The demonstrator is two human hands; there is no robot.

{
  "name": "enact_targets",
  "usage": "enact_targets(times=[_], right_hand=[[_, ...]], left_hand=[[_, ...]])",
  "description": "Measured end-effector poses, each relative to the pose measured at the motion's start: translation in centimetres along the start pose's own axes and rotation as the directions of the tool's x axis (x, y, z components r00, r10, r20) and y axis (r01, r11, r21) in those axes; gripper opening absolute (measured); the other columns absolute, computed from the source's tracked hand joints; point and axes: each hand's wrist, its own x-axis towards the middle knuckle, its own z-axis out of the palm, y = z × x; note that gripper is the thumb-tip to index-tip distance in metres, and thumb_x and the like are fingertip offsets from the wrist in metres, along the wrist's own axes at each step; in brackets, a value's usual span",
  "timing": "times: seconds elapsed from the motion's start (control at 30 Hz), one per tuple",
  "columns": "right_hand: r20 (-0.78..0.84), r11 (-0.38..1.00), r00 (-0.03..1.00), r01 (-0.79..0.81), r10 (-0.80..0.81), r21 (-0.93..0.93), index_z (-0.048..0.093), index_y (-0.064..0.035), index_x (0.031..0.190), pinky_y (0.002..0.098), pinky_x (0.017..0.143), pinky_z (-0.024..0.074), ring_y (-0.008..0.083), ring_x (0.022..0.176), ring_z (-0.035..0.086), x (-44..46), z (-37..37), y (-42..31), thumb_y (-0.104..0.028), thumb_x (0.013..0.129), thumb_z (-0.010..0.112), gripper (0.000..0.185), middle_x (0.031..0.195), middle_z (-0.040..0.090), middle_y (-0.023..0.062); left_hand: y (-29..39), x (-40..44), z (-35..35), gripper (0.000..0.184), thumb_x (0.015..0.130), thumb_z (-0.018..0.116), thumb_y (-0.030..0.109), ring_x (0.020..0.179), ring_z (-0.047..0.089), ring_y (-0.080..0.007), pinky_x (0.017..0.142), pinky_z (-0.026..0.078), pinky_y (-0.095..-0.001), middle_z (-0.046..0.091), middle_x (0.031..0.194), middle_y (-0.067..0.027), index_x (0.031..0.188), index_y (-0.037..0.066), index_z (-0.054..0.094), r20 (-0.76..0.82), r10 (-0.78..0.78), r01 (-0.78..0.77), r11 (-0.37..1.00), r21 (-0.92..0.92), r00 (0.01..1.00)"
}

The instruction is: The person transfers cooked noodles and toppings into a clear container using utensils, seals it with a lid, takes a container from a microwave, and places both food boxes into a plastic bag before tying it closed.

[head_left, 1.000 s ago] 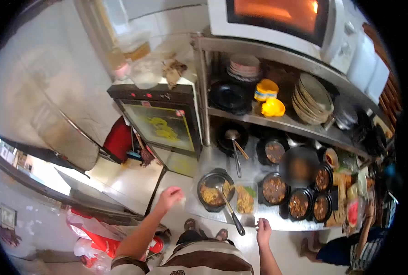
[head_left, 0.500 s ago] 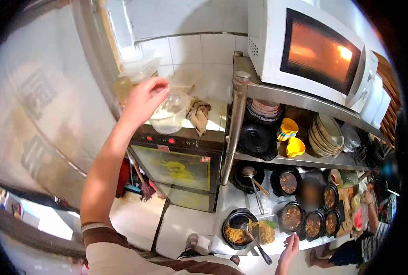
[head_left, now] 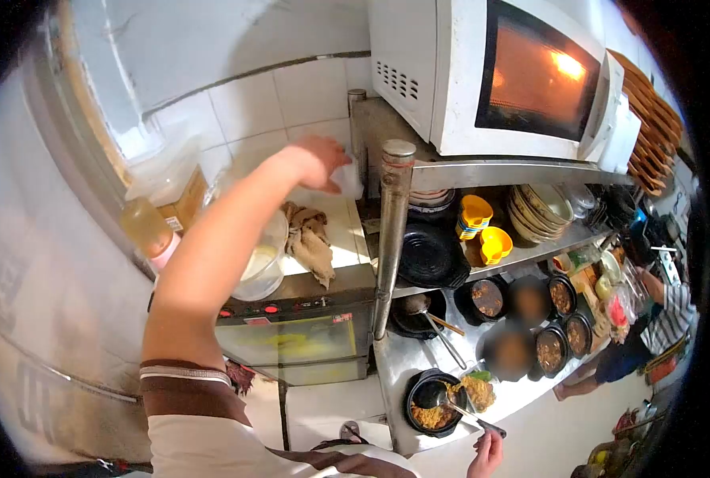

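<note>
My left hand (head_left: 321,163) reaches over a counter top, somewhat blurred, with thumb and fingers apart. Its fingertips are at a whitish, see-through plastic item (head_left: 350,179) by the wall; whether they touch it I cannot tell. Under my forearm stands a clear plastic tub (head_left: 261,275), beside a crumpled brown cloth (head_left: 309,243). My right hand (head_left: 486,456) is low in the picture, fingers loosely extended, close below the dark handle end of a ladle (head_left: 470,418). That ladle rests in a black pot (head_left: 433,402) of yellowish food, next to a clear box of similar food (head_left: 478,390).
A lit microwave (head_left: 530,76) stands on a metal shelf (head_left: 490,174). Beneath are yellow cups (head_left: 476,211), stacked bowls (head_left: 540,211) and several black pots of food (head_left: 550,349). A glass-door cabinet (head_left: 291,342) is ahead. Another person in a striped top (head_left: 670,319) is at far right.
My left hand has moved right and farther back, from above the tub to the whitish plastic. The view has shifted, and my right hand now appears closer to the ladle handle.
</note>
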Motion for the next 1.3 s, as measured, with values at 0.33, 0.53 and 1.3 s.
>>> enact_targets(times=[0.33, 0.53, 1.3], right_hand=[[0.057, 0.948, 0.988, -0.155, 0.144, 0.278, 0.061, -0.0017, 0.115, 0.0311, 0.08, 0.0461, 0.0182, 0.088, 0.062, 0.8, 2.9, 0.3, -0.028, 0.093, 0.051, 0.035, 0.094, 0.067, 0.0131], [0.111, 0.905, 0.985, 0.076, -0.134, 0.419, 0.059, -0.0016, 0.102, 0.0235, 0.067, 0.042, 0.0119, 0.073, 0.055, 4.2, 4.6, 3.1, -0.015, 0.092, 0.053, 0.017, 0.083, 0.059, 0.0055], [0.168, 0.382, 0.38, 0.924, -0.91, -0.023, 0.049, 0.0, 0.122, 0.0408, 0.093, 0.044, 0.0368, 0.113, 0.051, 21.5, 25.5, -46.6, -0.026, 0.079, 0.067, 0.053, 0.126, 0.047, 0.0243]], left_hand=[[-1.5, 2.1, 0.1, 0.092, 0.073, 0.064, 0.061, 0.117, 0.049, -0.0358, 0.099, 0.039, -0.0424, 0.05, 0.128, -0.0196, 0.14, 0.008, 0.031, -0.011, -0.589, 0.567, 0.783, -0.256, 0.808], [-2.8, 0.2, 1.6, 0.106, 0.07, 0.061, 0.068, 0.124, 0.042, -0.0366, 0.102, 0.037, -0.0398, 0.037, 0.14, -0.022, 0.142, 0.0, 0.024, 0.351, -0.585, 0.678, 0.681, -0.276, 0.731], [-8.1, -12.2, 5.0, 0.045, 0.071, 0.061, 0.022, 0.101, 0.057, -0.036, 0.088, 0.047, -0.0406, 0.06, 0.106, -0.0245, 0.111, 0.0, 0.058, 0.104, -0.591, 0.566, 0.687, -0.456, 0.8]])
